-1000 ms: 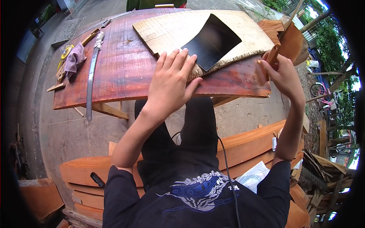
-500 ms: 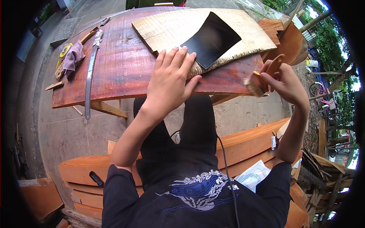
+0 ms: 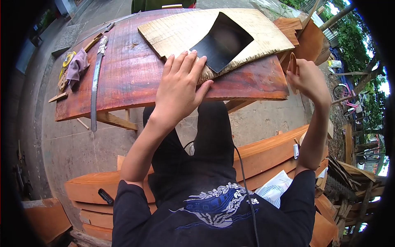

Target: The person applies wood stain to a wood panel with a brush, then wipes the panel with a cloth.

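My left hand (image 3: pixel 177 84) lies flat with its fingers spread on the near left edge of a pale board (image 3: pixel 181 33), its fingertips next to a dark, glossy sheet (image 3: pixel 224 43). The board rests on a reddish wooden tabletop (image 3: pixel 123 61). Off the table's right end, my right hand (image 3: pixel 306 80) is closed round the handle of a brush (image 3: pixel 292 66). The brush is seen nearly edge-on, and its bristles cannot be made out.
A long metal blade (image 3: pixel 97 78) with a wrapped handle overhangs the table's near edge. Left of it lie a purple cloth (image 3: pixel 77 66) and a yellow tape (image 3: pixel 68 59). Stacked orange planks (image 3: pixel 263 146) lie below. A black cable (image 3: pixel 246 181) crosses my shirt.
My right hand has lifted the brush from the table's right corner, and the brush has turned from lying tilted to more upright. My left hand remains on the board.
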`<action>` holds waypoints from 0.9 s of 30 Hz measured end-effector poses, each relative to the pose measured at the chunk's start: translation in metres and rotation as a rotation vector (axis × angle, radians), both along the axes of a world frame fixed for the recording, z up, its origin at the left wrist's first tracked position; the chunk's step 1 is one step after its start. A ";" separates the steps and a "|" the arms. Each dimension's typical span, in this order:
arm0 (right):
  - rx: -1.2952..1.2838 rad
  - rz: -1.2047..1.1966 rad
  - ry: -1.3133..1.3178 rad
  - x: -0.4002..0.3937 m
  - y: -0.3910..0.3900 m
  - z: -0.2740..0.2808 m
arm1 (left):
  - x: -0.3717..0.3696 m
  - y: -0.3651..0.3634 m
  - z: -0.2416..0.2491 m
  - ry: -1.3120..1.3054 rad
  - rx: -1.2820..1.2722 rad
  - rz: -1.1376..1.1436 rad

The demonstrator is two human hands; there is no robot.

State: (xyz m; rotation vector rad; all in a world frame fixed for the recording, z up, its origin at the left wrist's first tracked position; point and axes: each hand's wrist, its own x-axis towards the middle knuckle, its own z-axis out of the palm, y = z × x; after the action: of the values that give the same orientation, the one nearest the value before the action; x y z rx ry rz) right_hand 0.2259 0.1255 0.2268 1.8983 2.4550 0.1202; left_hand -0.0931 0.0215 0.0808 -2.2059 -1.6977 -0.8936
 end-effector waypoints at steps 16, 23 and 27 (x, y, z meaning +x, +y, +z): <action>-0.273 0.093 0.641 0.010 0.073 -0.020 | 0.001 -0.001 0.002 0.009 -0.013 0.008; 0.054 0.095 0.234 -0.013 0.056 -0.015 | 0.001 -0.001 0.002 0.019 -0.017 0.009; -0.099 0.197 0.428 -0.010 0.055 -0.014 | 0.000 0.000 0.000 0.030 0.001 0.000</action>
State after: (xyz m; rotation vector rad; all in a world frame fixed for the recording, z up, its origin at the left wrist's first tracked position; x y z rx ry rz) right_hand 0.2161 0.1802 0.2125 1.7888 2.8462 -0.4409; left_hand -0.0928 0.0215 0.0812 -2.2073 -1.6835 -0.8570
